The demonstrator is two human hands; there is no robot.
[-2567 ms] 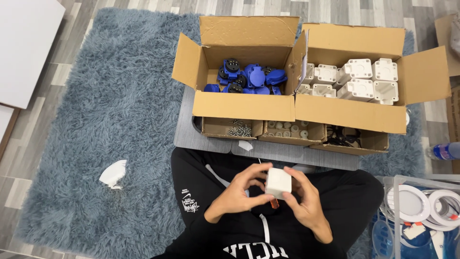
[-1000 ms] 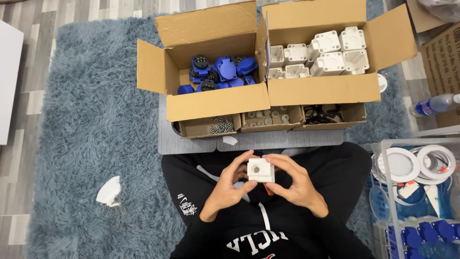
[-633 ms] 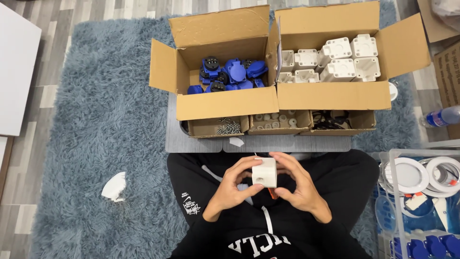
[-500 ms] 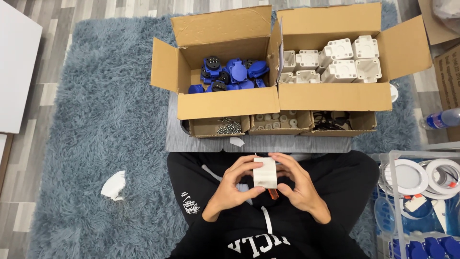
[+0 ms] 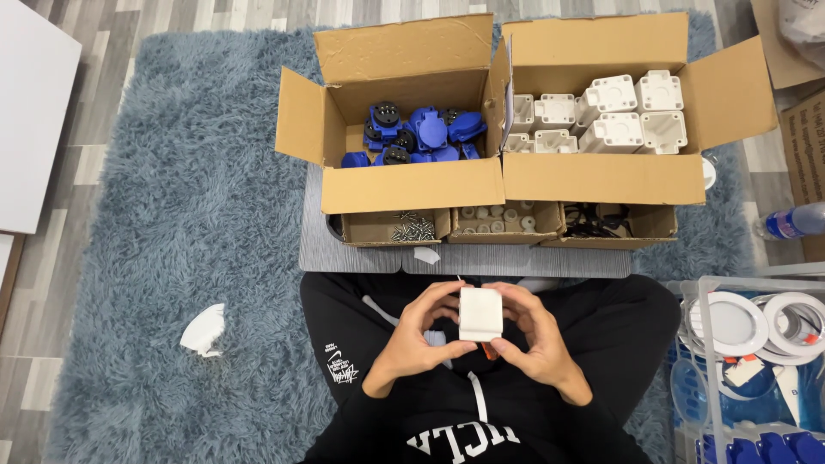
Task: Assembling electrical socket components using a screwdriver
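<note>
Head view. I have a white housing held over my lap, just below the grey board, which I take as landmark. Left hand and right hand both clamp it, fingers wrapped on opposite sides, thumbs at the top edge.

Handling, as I judge it: rigid moulded plastic, light, smooth-faced, so a bit slick; not fragile. Best hold is across the flat side walls, as now.

On the board's far side: one carton with blue parts, another carton with more white housings. Three small trays along the board's far edge; screws in the left one.

Hard to read: an orange bit peeks under the housing; I can't tell what it is. The housing's underside is hidden. Right of the board, a clear bin is cut off.
</note>
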